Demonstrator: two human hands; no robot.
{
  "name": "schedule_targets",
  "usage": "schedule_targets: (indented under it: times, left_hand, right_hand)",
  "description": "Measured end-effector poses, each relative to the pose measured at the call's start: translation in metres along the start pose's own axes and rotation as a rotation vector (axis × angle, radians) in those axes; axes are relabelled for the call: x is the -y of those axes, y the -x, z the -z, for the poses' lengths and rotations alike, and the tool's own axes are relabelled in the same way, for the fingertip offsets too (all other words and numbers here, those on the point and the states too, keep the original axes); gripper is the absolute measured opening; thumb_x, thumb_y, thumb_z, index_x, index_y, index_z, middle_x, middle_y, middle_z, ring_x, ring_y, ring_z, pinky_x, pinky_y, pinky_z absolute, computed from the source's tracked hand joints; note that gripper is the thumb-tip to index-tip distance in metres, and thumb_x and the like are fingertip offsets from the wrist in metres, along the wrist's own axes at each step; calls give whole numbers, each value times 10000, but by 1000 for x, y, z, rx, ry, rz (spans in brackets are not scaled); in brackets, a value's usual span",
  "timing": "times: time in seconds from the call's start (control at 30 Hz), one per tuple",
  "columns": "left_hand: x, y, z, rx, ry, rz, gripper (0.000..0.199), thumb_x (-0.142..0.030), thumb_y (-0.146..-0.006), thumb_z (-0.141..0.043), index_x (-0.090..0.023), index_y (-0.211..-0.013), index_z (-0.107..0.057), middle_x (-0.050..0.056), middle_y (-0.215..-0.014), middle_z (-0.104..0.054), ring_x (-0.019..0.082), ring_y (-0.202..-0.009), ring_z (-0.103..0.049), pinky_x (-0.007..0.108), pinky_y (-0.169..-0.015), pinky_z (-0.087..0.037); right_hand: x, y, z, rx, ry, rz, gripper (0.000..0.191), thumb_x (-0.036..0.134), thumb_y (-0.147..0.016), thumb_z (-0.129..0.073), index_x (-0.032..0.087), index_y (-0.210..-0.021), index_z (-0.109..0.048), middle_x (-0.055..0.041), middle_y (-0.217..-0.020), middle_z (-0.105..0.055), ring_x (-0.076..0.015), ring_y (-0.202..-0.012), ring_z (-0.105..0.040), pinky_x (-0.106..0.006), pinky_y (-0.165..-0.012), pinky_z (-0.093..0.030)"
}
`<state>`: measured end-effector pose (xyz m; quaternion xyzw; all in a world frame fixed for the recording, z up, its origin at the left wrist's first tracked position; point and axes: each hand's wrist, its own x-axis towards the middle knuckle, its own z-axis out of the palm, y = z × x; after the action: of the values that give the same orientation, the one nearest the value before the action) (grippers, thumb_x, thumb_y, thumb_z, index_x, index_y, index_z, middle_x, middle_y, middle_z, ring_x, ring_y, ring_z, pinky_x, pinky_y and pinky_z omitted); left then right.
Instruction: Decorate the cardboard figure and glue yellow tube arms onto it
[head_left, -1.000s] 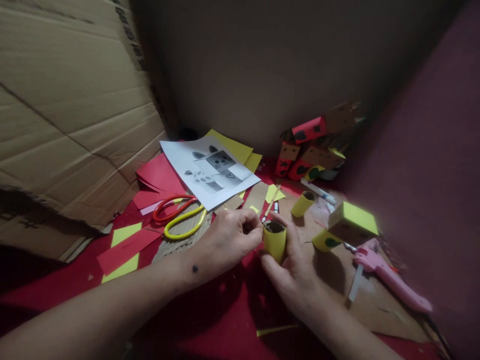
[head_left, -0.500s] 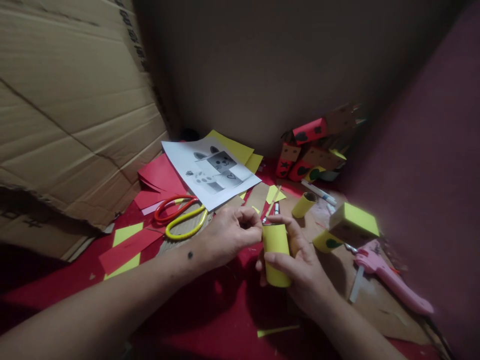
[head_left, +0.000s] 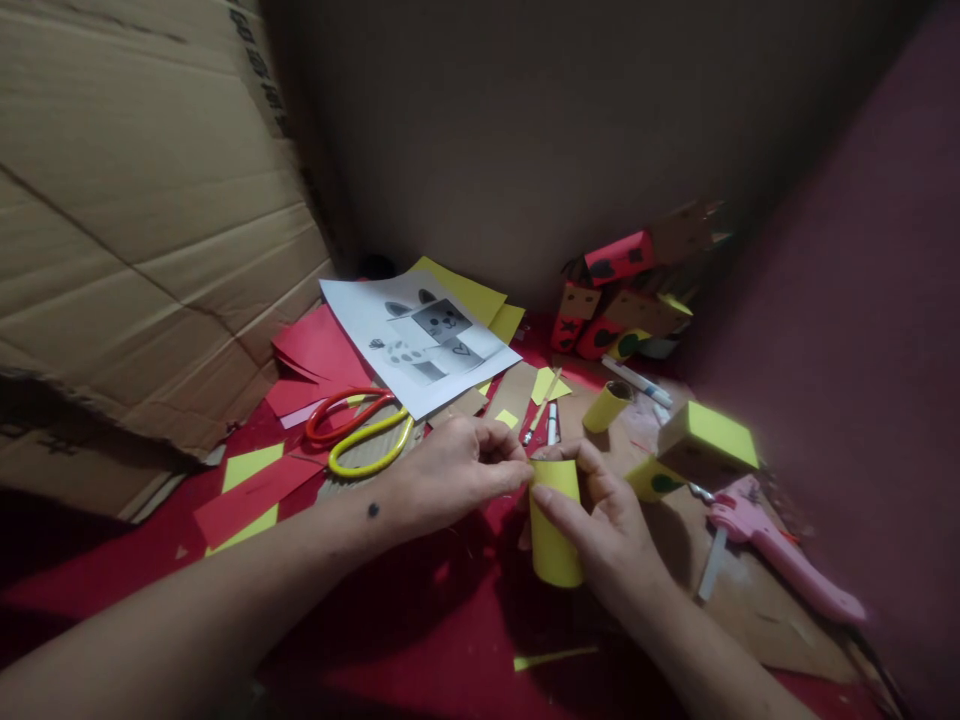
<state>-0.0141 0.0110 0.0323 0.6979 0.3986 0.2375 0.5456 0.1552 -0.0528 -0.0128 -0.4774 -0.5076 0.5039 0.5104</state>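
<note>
A yellow paper-covered tube [head_left: 556,540] stands nearly upright in my right hand [head_left: 600,510], whose thumb lies across its front while the fingers curl behind. My left hand [head_left: 469,465] is closed in a pinch at the tube's upper left rim. Whether those fingertips grip the rim itself or something small there is hidden. Just beyond the hands lie a pencil [head_left: 541,408] and a marker [head_left: 553,424]. Scissors with one red and one yellow handle [head_left: 373,447] rest to the left of my left hand.
Left of the hands are a printed sheet [head_left: 420,375], red paper [head_left: 322,350] and a tall cardboard box [head_left: 135,200]. To the right are a shorter yellow tube [head_left: 607,407], a yellow-topped box [head_left: 709,440] and a pink glue gun [head_left: 784,560]. Red box figures [head_left: 619,258] are piled at the back.
The tube has come slightly lower in view. My right thumb has slid up towards its rim, and my left fingertips are now closer to the top edge.
</note>
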Motion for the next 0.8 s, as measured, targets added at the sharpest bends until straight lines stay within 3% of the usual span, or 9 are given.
schedule_targets:
  times: [0.13,0.23,0.47,0.7,0.8]
  left_hand:
    - [1,1,0,18,-41,-5,125,-262,-795,-633,-158,-748,-685,-54,-591,-561,82,-522,-439,201,-485,-334]
    - [3,2,0,15,-79,6,136,-254,-812,-611,-162,-752,-691,-67,-544,-521,80,-492,-419,208,-480,-322]
    - [6,2,-4,-9,-115,-35,153,-264,-807,-584,-173,-702,-649,-46,-593,-548,108,-545,-486,226,-518,-354]
    - [7,2,-11,-72,-70,-94,122,-159,-712,-577,-178,-596,-546,-65,-588,-479,105,-605,-432,227,-560,-337]
    - [7,3,-12,-80,-40,-101,117,-159,-709,-582,-174,-595,-557,-66,-585,-482,101,-600,-420,226,-559,-332]
  right_hand:
    - [-4,0,0,-120,359,357,144,219,-868,-646,262,-962,-547,-12,-948,-629,-193,-888,-634,-317,-760,-506]
    - [-3,0,-3,-139,473,486,168,151,-873,-622,264,-949,-525,-29,-1024,-611,-198,-988,-612,-322,-838,-494]
    - [4,2,-7,-138,599,611,203,83,-846,-596,252,-928,-517,-44,-1005,-595,-200,-945,-632,-334,-823,-502]
    - [1,4,-7,-110,560,621,226,62,-848,-584,250,-956,-516,-45,-1069,-582,-164,-991,-614,-305,-872,-483]
    - [2,3,-5,-100,469,563,201,86,-850,-596,258,-935,-535,-37,-1076,-596,-173,-1016,-615,-327,-899,-490]
